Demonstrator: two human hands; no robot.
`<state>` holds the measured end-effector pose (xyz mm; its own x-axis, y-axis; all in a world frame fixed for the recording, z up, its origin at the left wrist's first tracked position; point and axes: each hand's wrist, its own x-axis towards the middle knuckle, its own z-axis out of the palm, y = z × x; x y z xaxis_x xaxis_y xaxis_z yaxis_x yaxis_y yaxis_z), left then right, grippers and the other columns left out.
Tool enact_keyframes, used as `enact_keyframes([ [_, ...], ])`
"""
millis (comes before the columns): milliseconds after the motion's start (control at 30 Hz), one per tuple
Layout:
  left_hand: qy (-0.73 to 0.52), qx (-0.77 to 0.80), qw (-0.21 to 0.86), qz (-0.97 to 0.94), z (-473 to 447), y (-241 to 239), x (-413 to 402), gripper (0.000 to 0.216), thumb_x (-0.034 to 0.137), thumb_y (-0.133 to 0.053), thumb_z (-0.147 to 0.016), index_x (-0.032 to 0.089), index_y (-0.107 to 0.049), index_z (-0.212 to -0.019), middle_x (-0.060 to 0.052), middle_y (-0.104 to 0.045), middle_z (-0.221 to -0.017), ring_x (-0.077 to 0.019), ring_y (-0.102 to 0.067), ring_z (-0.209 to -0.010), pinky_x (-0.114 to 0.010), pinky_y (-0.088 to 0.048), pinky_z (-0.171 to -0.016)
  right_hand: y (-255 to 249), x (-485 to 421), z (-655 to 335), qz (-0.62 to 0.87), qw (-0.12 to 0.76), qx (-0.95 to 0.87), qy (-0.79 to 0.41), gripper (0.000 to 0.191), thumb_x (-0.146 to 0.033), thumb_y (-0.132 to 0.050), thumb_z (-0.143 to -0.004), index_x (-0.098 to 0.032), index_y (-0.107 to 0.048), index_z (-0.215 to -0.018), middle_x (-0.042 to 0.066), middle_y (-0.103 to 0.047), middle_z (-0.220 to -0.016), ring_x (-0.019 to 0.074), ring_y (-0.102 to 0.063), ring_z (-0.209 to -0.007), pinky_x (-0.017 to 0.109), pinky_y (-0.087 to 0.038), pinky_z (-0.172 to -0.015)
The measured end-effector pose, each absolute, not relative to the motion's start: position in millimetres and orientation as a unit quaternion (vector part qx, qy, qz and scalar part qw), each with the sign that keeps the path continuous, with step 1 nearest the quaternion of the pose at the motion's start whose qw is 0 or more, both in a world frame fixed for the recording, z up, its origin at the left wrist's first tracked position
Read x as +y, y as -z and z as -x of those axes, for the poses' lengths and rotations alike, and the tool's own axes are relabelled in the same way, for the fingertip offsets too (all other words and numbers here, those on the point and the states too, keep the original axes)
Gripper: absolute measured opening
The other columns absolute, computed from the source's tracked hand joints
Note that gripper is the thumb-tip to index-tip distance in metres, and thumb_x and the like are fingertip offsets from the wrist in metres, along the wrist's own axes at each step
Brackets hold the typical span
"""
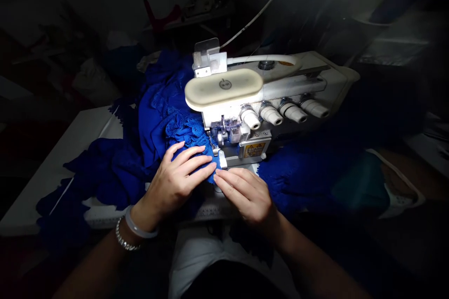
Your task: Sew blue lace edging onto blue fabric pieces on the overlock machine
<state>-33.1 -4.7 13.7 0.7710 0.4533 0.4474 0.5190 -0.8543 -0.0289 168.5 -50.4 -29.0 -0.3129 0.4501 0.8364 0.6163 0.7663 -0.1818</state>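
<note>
Blue lace-edged fabric (154, 117) lies heaped to the left of an overlock sewing machine (224, 88), and its edge runs up to the presser foot (215, 150). My left hand (178, 175) rests on this fabric with fingers stretched out and a little apart, just left of the foot. Close in front of the foot, my right hand (245, 194) pinches the fabric's edge between thumb and fingers. The fingertips of both hands almost meet there. What lies under my left palm is hidden.
The white table (21, 196) carries more blue fabric on its left side. Another blue pile (298, 177) lies right of the machine, beside a teal and white item (365, 191). Tension knobs (270, 114) stick out from the machine's front. A second machine (199, 2) stands in the dark background.
</note>
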Motion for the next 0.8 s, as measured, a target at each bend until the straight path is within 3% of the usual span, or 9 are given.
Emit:
enact_keyframes([
  [267,0.212,-0.251,0.041,0.944,34,-17,-3,0.03,0.01,-0.046,-0.092,0.016,-0.063,-0.116,-0.007,-0.07,-0.12,-0.0229,-0.061,-0.117,-0.046,-0.035,-0.106,33,-35,-173,0.33,0.46,-0.815,0.125,0.021,-0.003,-0.053,-0.09,-0.005,-0.071,-0.1,0.016,-0.075,-0.095,0.0222,-0.065,-0.081,0.035,-0.053,-0.066],
  [400,0.196,-0.3,0.04,0.933,33,-11,11,0.036,0.011,-0.041,-0.092,0.021,-0.063,-0.119,-0.005,-0.067,-0.125,-0.0243,-0.059,-0.118,-0.054,-0.029,-0.111,31,-24,-171,0.352,0.445,-0.81,0.147,0.015,-0.012,-0.068,-0.085,-0.006,-0.071,-0.098,0.014,-0.075,-0.092,0.0226,-0.064,-0.079,0.036,-0.054,-0.068],
  [467,0.191,-0.357,0.038,0.914,32,-10,8,0.036,0.015,-0.043,-0.093,0.021,-0.061,-0.123,-0.006,-0.064,-0.13,-0.0275,-0.056,-0.12,-0.056,-0.033,-0.108,30,-27,-169,0.355,0.438,-0.81,0.16,0.017,-0.015,-0.071,-0.083,-0.006,-0.071,-0.097,0.014,-0.074,-0.09,0.0241,-0.064,-0.082,0.037,-0.055,-0.07],
  [633,0.237,-0.457,0.004,0.857,36,-20,-21,0.039,0.02,-0.041,-0.096,0.01,-0.056,-0.131,-0.015,-0.063,-0.128,-0.0266,-0.059,-0.114,-0.043,-0.051,-0.096,26,-46,-154,0.353,0.485,-0.793,0.108,0.02,-0.012,-0.067,-0.085,-0.007,-0.068,-0.104,0.014,-0.073,-0.093,0.0245,-0.066,-0.092,0.037,-0.057,-0.08],
  [733,0.222,-0.494,-0.02,0.841,46,-25,-18,0.039,0.019,-0.047,-0.094,0.012,-0.056,-0.131,-0.012,-0.065,-0.118,-0.0222,-0.064,-0.102,-0.036,-0.055,-0.088,22,-43,-139,0.323,0.455,-0.827,0.075,0.032,-0.016,-0.063,-0.089,0.0,-0.063,-0.117,0.021,-0.069,-0.111,0.0285,-0.062,-0.11,0.04,-0.054,-0.092],
  [800,0.209,-0.496,-0.032,0.842,54,-26,-2,0.037,0.021,-0.053,-0.091,0.015,-0.06,-0.127,-0.01,-0.065,-0.11,-0.0198,-0.065,-0.092,-0.033,-0.056,-0.082,20,-35,-131,0.33,0.417,-0.841,0.1,0.038,-0.023,-0.061,-0.092,0.002,-0.061,-0.12,0.022,-0.069,-0.112,0.0294,-0.063,-0.107,0.041,-0.054,-0.089],
])
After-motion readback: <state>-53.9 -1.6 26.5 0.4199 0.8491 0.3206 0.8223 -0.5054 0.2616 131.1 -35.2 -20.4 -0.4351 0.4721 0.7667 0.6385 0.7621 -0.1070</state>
